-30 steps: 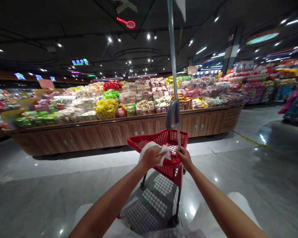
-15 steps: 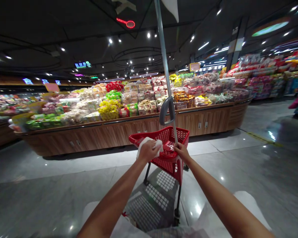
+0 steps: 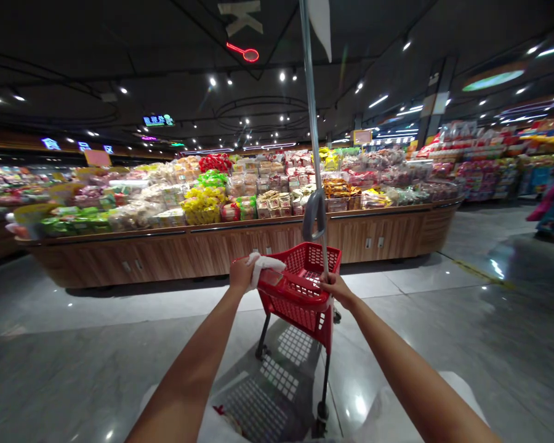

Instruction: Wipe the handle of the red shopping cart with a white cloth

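In front of the wooden display counter (image 3: 221, 243), a red basket cart (image 3: 300, 292) is wiped with a white cloth (image 3: 263, 264).
The left hand (image 3: 240, 274) is clenched on the cloth at the cart's near-left rim; the right hand (image 3: 335, 286) grips the near-right rim at the foot of the metal pole (image 3: 310, 117). The cloth looks soft and light, easily bunched in a fist; the empty plastic cart, on wheels, probably rolls readily, so it is best steadied at the rim.

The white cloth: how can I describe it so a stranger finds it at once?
Before the long wooden display counter stands a red basket cart. At its left rim, the left hand grips the white cloth, the only white thing on the cart.
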`<action>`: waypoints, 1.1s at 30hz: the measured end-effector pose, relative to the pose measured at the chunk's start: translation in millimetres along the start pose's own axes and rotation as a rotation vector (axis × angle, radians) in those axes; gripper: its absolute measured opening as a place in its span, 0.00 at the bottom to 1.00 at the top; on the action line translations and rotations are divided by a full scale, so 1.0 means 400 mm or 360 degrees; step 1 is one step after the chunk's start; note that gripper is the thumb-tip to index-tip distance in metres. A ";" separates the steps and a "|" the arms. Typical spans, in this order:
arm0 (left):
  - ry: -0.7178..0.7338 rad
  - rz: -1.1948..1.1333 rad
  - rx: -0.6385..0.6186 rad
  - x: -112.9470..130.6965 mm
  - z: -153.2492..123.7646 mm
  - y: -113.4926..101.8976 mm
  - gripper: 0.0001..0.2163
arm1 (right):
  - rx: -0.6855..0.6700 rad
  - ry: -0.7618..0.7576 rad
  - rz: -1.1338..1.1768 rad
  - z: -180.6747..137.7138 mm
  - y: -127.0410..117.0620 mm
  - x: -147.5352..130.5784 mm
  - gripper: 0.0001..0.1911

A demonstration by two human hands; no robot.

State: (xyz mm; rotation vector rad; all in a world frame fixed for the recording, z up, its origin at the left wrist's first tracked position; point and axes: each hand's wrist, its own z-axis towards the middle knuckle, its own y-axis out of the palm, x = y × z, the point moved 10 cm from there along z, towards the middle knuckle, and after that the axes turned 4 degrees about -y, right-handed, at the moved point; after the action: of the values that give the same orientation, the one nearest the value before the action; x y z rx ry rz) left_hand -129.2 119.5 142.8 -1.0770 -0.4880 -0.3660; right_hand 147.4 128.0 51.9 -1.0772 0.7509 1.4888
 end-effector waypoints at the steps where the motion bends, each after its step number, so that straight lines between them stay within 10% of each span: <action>1: -0.0014 0.0032 0.0033 -0.008 -0.006 -0.002 0.20 | 0.0061 -0.0053 -0.0083 -0.006 -0.008 -0.011 0.22; 7: 0.0373 0.0116 0.0179 0.046 -0.081 0.016 0.16 | 0.0925 -0.0584 -0.1073 -0.140 -0.024 -0.224 0.13; 10: 0.0515 0.0050 0.0147 0.065 -0.109 0.024 0.16 | 0.0352 -0.0697 -0.1357 -0.126 0.148 -0.299 0.13; 14: 0.0638 0.0086 0.0121 0.084 -0.144 0.026 0.18 | -0.0092 -0.0232 -0.1831 -0.087 0.263 -0.262 0.23; 26: 0.0733 0.0316 -0.0322 0.224 -0.130 0.103 0.17 | -0.0041 -0.0268 -0.2287 -0.105 0.210 -0.211 0.22; 33: 0.0442 0.0522 -0.0216 0.056 -0.071 0.051 0.19 | -0.0022 -0.0317 -0.2245 -0.080 0.136 -0.191 0.22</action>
State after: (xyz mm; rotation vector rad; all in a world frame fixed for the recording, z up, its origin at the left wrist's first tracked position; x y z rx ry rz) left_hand -94.5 101.6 128.7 -1.1935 -0.0365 -0.2552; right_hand 100.9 57.8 104.2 -1.0443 -0.2283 0.3485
